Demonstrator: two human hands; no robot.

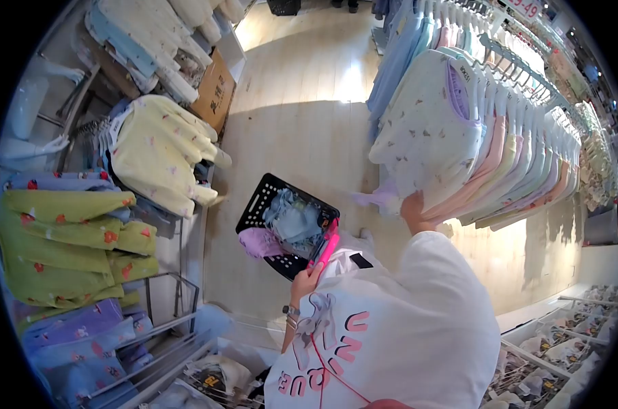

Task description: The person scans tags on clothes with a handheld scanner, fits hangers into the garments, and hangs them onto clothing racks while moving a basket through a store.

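My left hand [307,281] is closed round the pink handle [328,249] of a black shopping basket [258,204], which hangs low in front of me. Inside the basket lies a bundle of light-blue clothing [294,219], and a lilac piece of fabric [258,243] bulges over its side. My right hand [414,210] reaches forward to the lower edge of a white patterned top [425,116] with a lavender collar, the front one on the hanging rack. Its fingers seem to pinch the cloth, though they are partly hidden. A lavender cuff [382,199] hangs beside that hand.
Pastel tops [520,157] hang in a row on the right. On the left are a yellow top [160,151], a green floral garment [63,238] and a cardboard box [215,88]. Low bins [561,347] stand at the lower right. A pale wooden floor [288,123] runs between the racks.
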